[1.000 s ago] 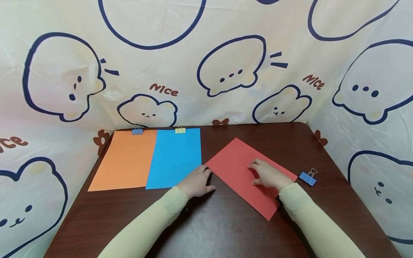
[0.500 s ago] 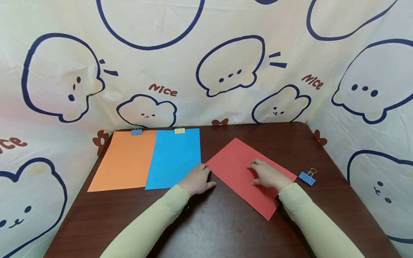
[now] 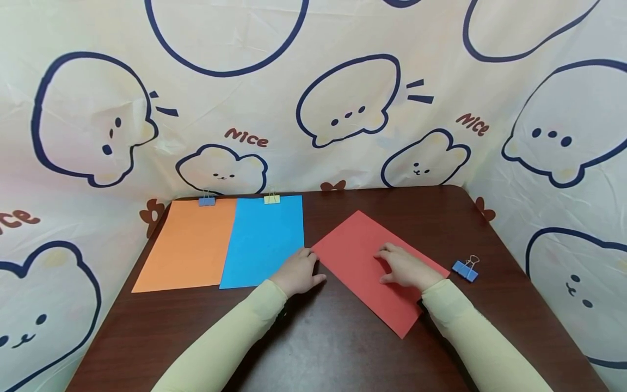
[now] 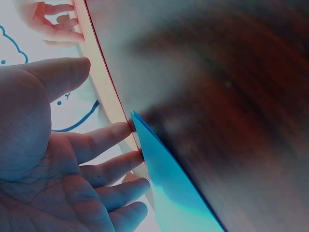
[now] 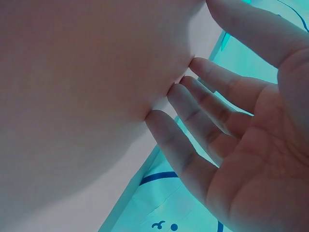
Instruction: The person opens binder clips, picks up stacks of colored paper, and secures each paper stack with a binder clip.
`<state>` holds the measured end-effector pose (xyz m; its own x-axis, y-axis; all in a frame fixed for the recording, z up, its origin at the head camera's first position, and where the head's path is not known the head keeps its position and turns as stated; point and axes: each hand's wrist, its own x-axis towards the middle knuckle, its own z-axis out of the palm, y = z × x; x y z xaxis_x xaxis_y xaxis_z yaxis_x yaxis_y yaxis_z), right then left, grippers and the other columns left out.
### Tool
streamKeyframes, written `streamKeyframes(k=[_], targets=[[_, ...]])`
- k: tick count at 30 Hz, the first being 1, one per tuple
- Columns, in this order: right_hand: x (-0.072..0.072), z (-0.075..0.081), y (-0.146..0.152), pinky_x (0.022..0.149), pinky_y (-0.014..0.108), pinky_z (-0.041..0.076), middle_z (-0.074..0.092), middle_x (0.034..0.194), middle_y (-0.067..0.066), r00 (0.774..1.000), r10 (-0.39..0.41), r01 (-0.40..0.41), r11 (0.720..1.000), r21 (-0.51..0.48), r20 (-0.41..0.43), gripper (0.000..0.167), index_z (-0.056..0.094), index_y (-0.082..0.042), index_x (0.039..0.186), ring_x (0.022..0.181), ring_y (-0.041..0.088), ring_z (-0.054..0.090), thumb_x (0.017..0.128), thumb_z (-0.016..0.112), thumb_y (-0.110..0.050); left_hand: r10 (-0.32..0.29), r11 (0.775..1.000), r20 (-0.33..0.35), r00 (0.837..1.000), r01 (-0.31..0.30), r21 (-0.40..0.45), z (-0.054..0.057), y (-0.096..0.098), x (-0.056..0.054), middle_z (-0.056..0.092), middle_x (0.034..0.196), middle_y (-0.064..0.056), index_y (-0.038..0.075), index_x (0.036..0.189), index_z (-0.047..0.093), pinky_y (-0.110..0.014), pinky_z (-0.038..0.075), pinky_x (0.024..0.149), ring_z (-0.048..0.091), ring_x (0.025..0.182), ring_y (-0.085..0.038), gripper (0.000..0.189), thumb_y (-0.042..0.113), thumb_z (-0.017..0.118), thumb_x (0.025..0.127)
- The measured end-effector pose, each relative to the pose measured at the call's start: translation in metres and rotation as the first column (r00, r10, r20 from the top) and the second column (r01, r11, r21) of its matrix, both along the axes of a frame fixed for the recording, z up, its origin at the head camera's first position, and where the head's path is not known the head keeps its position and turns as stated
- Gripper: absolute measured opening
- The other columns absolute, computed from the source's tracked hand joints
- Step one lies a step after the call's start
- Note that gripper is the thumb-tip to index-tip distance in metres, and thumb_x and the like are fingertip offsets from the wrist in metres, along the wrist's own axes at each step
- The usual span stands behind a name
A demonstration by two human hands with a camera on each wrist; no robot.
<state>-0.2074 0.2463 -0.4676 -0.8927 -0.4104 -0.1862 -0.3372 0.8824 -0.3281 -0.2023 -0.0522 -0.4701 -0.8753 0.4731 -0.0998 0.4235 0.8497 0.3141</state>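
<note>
A red sheet of paper lies slantwise on the dark wooden table. My right hand rests on it, thumb apart from the fingers; in the right wrist view the fingertips touch the paper. My left hand lies between the red sheet's left corner and the right edge of a blue sheet. Its fingertips are right at the blue sheet's edge in the left wrist view, with the thumb raised. Neither hand grips anything.
An orange sheet lies left of the blue one. A blue binder clip sits on its top edge and a yellow binder clip on the blue sheet's. Another blue binder clip lies loose at the right. Printed cloth encloses the table.
Under my right hand the red sheet has turned slightly, its near corner shifting a little to the left. Both hands stay in nearly the same places.
</note>
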Motion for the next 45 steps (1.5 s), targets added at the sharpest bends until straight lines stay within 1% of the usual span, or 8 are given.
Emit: streamKeyframes(k=[5, 9, 16, 20, 31, 38, 45], targets=[[0.001, -0.001, 0.0, 0.106, 0.048, 0.051, 0.054, 0.138, 0.018, 1.0, 0.012, -0.012, 1.0, 0.004, -0.007, 0.062, 0.061, -0.003, 0.14, 0.126, 0.034, 0.054, 0.087, 0.085, -0.025, 0.009, 1.0, 0.009, 1.0, -0.009, 0.002, 0.001, -0.001, 0.0, 0.055, 0.145, -0.02, 0.0, 0.137, 0.06, -0.046, 0.044, 0.114, 0.05, 0.137, -0.034, 0.054, 0.039, 0.068, 0.1], [0.003, 0.0, -0.001, 0.106, 0.048, 0.051, 0.054, 0.137, 0.018, 1.0, 0.016, -0.016, 1.0, 0.005, -0.005, 0.062, 0.061, -0.002, 0.139, 0.126, 0.034, 0.055, 0.087, 0.085, -0.024, 0.006, 1.0, 0.017, 1.0, -0.006, -0.002, -0.001, -0.002, -0.002, 0.053, 0.147, -0.02, 0.0, 0.138, 0.059, -0.046, 0.042, 0.116, 0.048, 0.139, -0.035, 0.056, 0.039, 0.068, 0.1], [0.007, 0.003, -0.004, 0.104, 0.047, 0.052, 0.054, 0.134, 0.017, 1.0, 0.027, -0.027, 1.0, 0.002, -0.014, 0.062, 0.062, -0.001, 0.138, 0.123, 0.033, 0.056, 0.086, 0.086, -0.024, 0.009, 1.0, 0.036, 0.999, -0.008, -0.02, -0.004, -0.004, -0.004, 0.048, 0.155, -0.02, 0.0, 0.144, 0.055, -0.047, 0.034, 0.123, 0.038, 0.15, -0.039, 0.06, 0.039, 0.067, 0.101], [0.01, 0.004, -0.006, 0.103, 0.047, 0.052, 0.055, 0.132, 0.016, 1.0, 0.025, -0.025, 1.0, -0.003, -0.016, 0.061, 0.062, -0.001, 0.138, 0.122, 0.032, 0.057, 0.086, 0.086, -0.024, 0.007, 1.0, 0.044, 0.999, -0.006, -0.021, -0.005, -0.005, -0.006, 0.046, 0.157, -0.02, 0.0, 0.146, 0.053, -0.047, 0.033, 0.123, 0.036, 0.151, -0.04, 0.06, 0.039, 0.066, 0.101], [0.013, 0.003, -0.01, 0.101, 0.044, 0.053, 0.055, 0.13, 0.015, 0.999, 0.031, -0.031, 0.999, 0.007, -0.026, 0.06, 0.064, 0.0, 0.136, 0.119, 0.03, 0.059, 0.085, 0.086, -0.023, 0.008, 1.0, 0.043, 0.999, -0.008, 0.009, -0.001, -0.006, -0.008, 0.048, 0.155, -0.019, -0.001, 0.143, 0.055, -0.046, 0.033, 0.123, 0.037, 0.151, -0.037, 0.058, 0.037, 0.067, 0.101], [0.017, 0.003, -0.013, 0.099, 0.043, 0.054, 0.055, 0.128, 0.014, 0.999, 0.029, -0.029, 1.0, 0.004, -0.018, 0.058, 0.065, -0.001, 0.134, 0.116, 0.029, 0.06, 0.085, 0.086, -0.023, 0.01, 1.0, 0.039, 0.999, -0.011, 0.003, -0.001, -0.004, -0.009, 0.048, 0.154, -0.019, -0.003, 0.145, 0.051, -0.045, 0.027, 0.126, 0.039, 0.15, -0.035, 0.061, 0.037, 0.067, 0.101], [0.019, 0.005, -0.014, 0.096, 0.041, 0.054, 0.055, 0.124, 0.012, 0.999, 0.036, -0.036, 0.999, 0.001, -0.019, 0.056, 0.066, -0.001, 0.133, 0.111, 0.025, 0.06, 0.086, 0.086, -0.023, 0.004, 1.0, 0.019, 1.0, -0.004, -0.011, -0.004, -0.001, -0.011, 0.049, 0.154, -0.019, -0.003, 0.145, 0.05, -0.043, 0.025, 0.127, 0.041, 0.149, -0.034, 0.063, 0.038, 0.067, 0.101]])
